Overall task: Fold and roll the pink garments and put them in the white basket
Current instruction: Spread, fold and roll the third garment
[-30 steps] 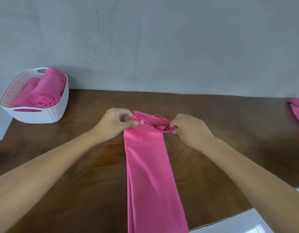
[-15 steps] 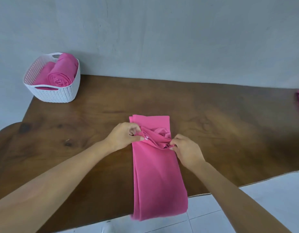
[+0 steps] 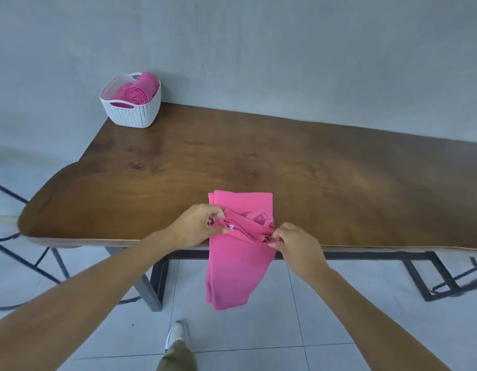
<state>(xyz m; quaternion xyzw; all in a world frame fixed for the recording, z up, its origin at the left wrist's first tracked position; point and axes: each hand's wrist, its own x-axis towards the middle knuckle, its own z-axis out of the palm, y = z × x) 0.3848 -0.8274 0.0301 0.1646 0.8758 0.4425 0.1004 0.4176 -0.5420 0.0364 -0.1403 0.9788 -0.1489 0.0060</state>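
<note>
- Basket, white with a pierced wall, stands at the far left corner of the wooden table, close to the grey wall and well apart from the hands.
- Inside it lie rolled pink garments, so I judge that part of the task is done.
- Nearer to me, the left hand has its fingers curled, and the thumb and fingertips pinch the left end of a raised ridge of cloth.
- The pink garment is folded into a long narrow strip at the near edge of the table. Its far part lies flat on the wood and its near part hangs over the edge toward the floor.
- The right hand pinches the right end of the same ridge, also with the fingers curled round the cloth.
- I think the step in hand is the folding of this strip, or the very beginning of its roll. I cannot say which.
- The next move calls for both hands to work together and evenly, so that the side edges stay in line.
- The hanging part may pull on the cloth, so it should probably come up onto the table.
- After rolling, the garment must travel far to the left, to the basket.
</note>
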